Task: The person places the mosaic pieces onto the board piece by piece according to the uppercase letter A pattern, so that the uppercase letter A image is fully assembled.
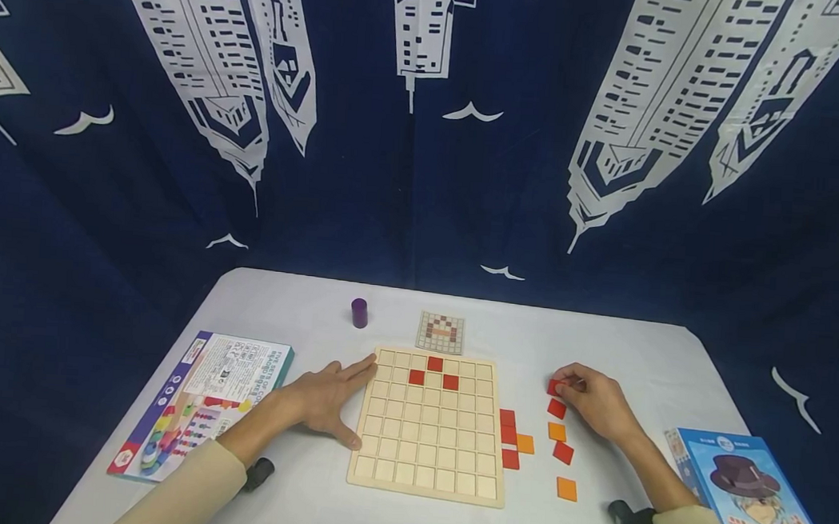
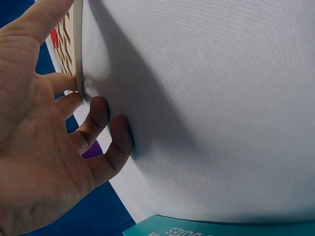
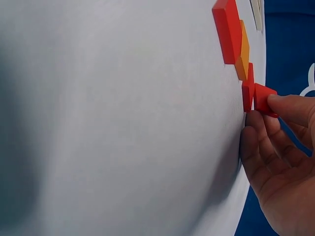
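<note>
Beige and gridded, the board [image 1: 428, 433] lies on the desk [image 1: 566, 335], three red tiles [image 1: 435, 364] near its far edge, while the left hand [image 1: 326, 399], grip spread, touches its left side and the right hand [image 1: 594, 401] pinches a red square [image 3: 264, 96] beside loose red and orange tiles [image 1: 556, 431].

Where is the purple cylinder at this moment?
In the head view, the purple cylinder stands left of the pattern card, beyond the far left corner of the grid board.

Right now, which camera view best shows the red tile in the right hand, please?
Right wrist view: the red tile appears larger, pinched by the right hand. The head view shows it small, partly covered; the left wrist view misses it.
</note>
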